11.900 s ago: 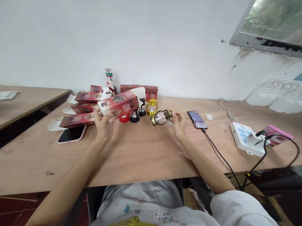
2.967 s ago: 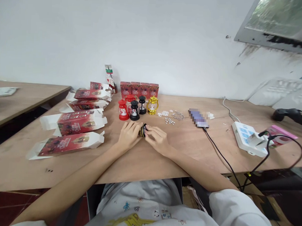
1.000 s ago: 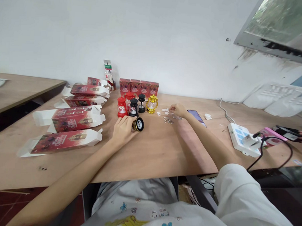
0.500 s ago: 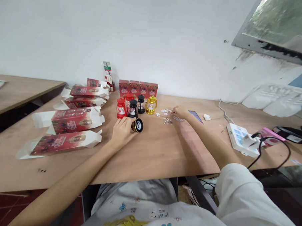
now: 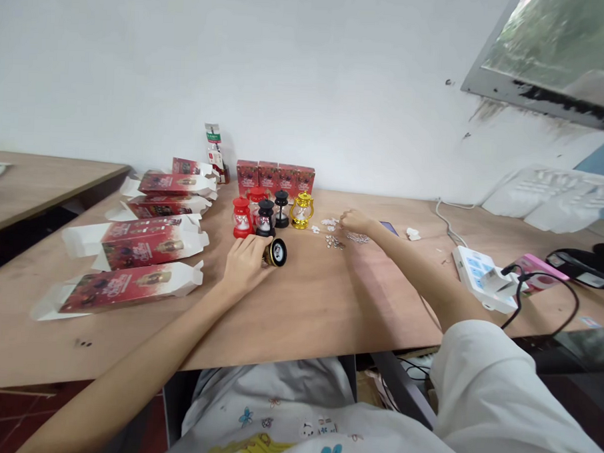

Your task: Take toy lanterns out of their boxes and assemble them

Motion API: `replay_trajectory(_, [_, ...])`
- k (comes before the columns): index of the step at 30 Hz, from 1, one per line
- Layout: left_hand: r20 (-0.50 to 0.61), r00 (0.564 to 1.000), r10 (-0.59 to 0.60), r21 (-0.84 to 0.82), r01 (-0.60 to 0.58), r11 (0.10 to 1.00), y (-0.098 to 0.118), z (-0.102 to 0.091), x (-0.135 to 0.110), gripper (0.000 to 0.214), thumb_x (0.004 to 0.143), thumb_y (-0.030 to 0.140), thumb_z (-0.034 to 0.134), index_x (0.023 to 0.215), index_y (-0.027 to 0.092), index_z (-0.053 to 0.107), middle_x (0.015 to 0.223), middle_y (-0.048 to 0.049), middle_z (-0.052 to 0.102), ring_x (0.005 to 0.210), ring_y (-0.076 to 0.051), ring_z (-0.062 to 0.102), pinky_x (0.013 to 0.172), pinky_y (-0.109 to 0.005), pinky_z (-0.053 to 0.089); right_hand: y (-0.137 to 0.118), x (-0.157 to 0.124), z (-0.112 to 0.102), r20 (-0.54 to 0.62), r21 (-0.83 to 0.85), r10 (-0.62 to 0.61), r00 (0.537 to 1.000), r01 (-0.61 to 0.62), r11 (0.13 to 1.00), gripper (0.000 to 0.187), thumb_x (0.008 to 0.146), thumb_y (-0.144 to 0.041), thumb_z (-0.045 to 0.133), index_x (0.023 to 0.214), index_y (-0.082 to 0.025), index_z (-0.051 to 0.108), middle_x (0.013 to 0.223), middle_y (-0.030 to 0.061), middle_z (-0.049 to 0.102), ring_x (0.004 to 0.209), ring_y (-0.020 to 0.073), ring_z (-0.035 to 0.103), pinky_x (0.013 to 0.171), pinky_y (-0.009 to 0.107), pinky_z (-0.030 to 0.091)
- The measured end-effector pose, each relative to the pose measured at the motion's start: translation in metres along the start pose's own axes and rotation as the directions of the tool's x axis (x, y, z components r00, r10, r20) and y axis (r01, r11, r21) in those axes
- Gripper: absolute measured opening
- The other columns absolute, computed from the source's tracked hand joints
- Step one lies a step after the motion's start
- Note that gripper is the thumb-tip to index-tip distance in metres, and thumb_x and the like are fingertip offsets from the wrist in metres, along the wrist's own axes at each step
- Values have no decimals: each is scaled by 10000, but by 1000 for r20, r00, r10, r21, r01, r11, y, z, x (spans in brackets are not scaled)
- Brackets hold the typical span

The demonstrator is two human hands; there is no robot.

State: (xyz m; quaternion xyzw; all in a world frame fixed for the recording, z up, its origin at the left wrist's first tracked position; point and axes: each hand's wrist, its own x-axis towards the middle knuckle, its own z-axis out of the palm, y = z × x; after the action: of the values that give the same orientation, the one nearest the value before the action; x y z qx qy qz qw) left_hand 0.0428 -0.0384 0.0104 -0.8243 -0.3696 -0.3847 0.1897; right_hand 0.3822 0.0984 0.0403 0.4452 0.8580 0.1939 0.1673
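My left hand (image 5: 244,261) grips a small dark-and-gold lantern (image 5: 277,252), tipped so that its round black base with a pale centre faces me. Over the far part of the table, my right hand (image 5: 355,221) has its fingers drawn together beside some small white pieces (image 5: 328,222); whatever they pinch is too small to make out. Below it lie several tiny round pieces (image 5: 334,241) and a heap of small shiny metal parts (image 5: 357,237). Beyond my left hand stand red lanterns (image 5: 241,218), black lanterns (image 5: 265,219) and a gold lantern (image 5: 302,211).
Opened red-and-white boxes (image 5: 129,287) lie along the left side. Closed red boxes (image 5: 287,179) stand in a row by the wall. On the right are a white power strip (image 5: 480,278) with cables, a pink box (image 5: 543,274) and a crumpled white scrap (image 5: 412,234).
My right hand has shifted slightly left, and its fingers have curled in more. My left hand holds the lantern in nearly the same place.
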Motion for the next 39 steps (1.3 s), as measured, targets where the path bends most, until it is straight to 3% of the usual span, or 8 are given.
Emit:
replay_trajectory(5, [-22,999,48,6,-48,999,1,-2,1,334,826,373,552,1068,147,511,933,-122,657,854,-257,606,665,-338,413,0,5,-2,24,-2,14,1000,-14,1000,203,820,-120,518,878,-91,710,995,183,702,937,230,646,769,299,414])
replay_trajectory(12, [26,1000,14,-36,-13,999,0,-2,0,335,811,349,555,1083,157,516,940,-121,652,868,-263,600,688,-348,422,-6,13,-2,70,65,96,993,-100,993,193,771,-106,551,864,-87,720,973,185,707,888,229,655,722,277,422])
replay_trajectory(20, [18,1000,19,-8,-19,1000,1,-1,0,348,821,405,550,1075,169,524,941,-115,651,848,-253,600,680,-342,418,-2,10,-11,115,192,159,981,-179,965,219,805,-191,559,942,-176,729,956,74,736,818,173,652,670,229,416])
replay_trajectory(26, [2,999,40,10,-40,999,2,-2,0,348,833,410,534,1068,154,524,937,-121,654,839,-250,601,660,-336,409,-6,20,-15,152,154,185,971,-208,966,193,740,-164,588,848,-130,744,890,131,732,807,209,643,677,264,401])
replay_trajectory(39, [-28,996,86,-7,-86,996,3,-3,2,334,830,364,548,1075,140,509,924,-116,655,840,-246,600,657,-324,404,-22,24,-20,191,118,273,943,-299,947,278,764,-243,608,933,-48,710,985,205,697,877,242,639,749,288,426])
